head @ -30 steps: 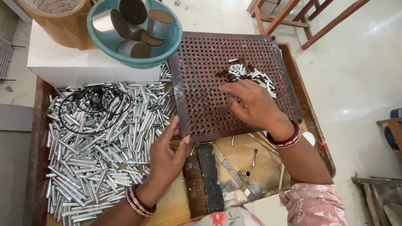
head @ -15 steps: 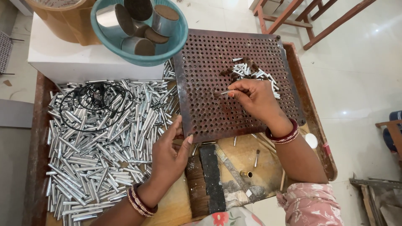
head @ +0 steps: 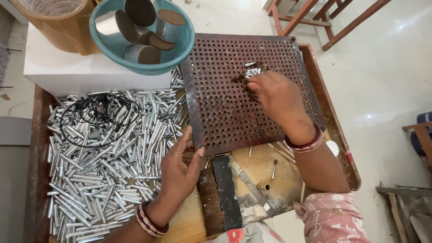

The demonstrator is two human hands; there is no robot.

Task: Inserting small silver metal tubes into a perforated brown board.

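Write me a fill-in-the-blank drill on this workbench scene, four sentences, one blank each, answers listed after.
1. The right hand rests on a small heap of tubes on the rusty ____ plate.
2. The left hand steadies that plate's ____ edge.
3. The pile of silver metal tubes lies to the plate's ____.
4. A coil of black wire lies on top of the ____.

Missing words: perforated; near; left; tubes
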